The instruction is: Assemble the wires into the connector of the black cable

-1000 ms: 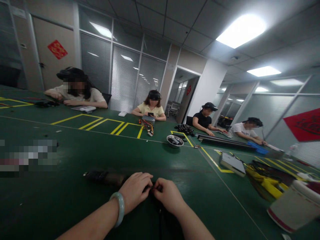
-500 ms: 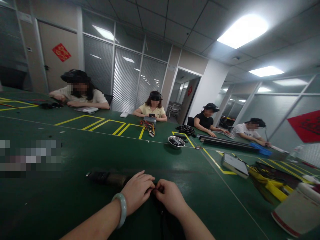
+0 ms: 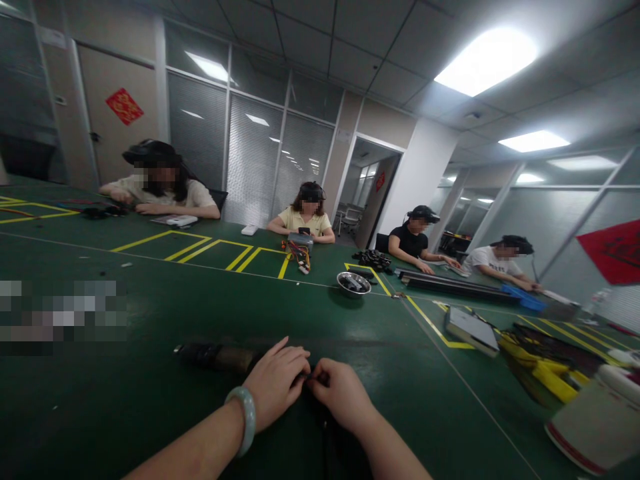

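A dark cylindrical tool (image 3: 227, 359) lies on the green table, with a shiny tip at its left end. My left hand (image 3: 277, 377), with a pale green bangle on the wrist, rests curled over the tool's right end. Its fingertips meet those of my right hand (image 3: 340, 393), which is closed in a pinch. A thin dark piece shows between the two sets of fingertips, but its kind is hidden. Below my right hand, a dark cord-like strip (image 3: 325, 427) runs down toward the bottom edge between my forearms.
A metal bowl (image 3: 353, 285) of dark parts stands ahead. At right are a grey box (image 3: 471, 329), a yellow-and-black bag (image 3: 547, 373) and a white bucket (image 3: 595, 423). Long black bars (image 3: 457, 287) lie farther back. Several people sit along the far side.
My hands keep nearly the same place and grip at the tool's right end. The whole view has shifted very slightly.
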A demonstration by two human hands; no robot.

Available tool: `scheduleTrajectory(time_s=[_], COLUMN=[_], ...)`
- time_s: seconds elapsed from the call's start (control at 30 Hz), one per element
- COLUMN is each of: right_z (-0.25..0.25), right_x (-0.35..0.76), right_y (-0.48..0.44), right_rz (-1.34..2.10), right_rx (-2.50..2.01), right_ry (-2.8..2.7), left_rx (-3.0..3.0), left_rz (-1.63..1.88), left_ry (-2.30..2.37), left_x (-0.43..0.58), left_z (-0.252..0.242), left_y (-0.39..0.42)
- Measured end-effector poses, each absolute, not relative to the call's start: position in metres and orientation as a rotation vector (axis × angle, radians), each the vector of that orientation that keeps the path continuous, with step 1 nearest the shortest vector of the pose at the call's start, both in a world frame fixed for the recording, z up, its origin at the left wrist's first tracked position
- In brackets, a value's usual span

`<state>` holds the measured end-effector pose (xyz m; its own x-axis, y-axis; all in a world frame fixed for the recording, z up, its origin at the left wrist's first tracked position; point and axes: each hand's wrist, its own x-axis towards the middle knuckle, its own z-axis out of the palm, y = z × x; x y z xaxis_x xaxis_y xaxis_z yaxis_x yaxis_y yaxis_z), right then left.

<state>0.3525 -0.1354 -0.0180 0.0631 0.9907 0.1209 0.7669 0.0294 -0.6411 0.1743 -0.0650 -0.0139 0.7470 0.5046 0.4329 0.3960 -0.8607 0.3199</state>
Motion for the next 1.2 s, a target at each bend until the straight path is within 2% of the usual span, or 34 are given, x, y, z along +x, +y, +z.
scheduleTrajectory(time_s=[1.2], right_z=[-0.0185], right_x=[0.3532], right_y=[-0.1349], right_rz=[0.531], right_rx=[-1.777], right_ry=[-1.748], left_rx=[2.702], left_rz=[0.730], left_ry=[0.780], left_x=[0.1733], left_z=[-0.0131], left_y=[-0.0640])
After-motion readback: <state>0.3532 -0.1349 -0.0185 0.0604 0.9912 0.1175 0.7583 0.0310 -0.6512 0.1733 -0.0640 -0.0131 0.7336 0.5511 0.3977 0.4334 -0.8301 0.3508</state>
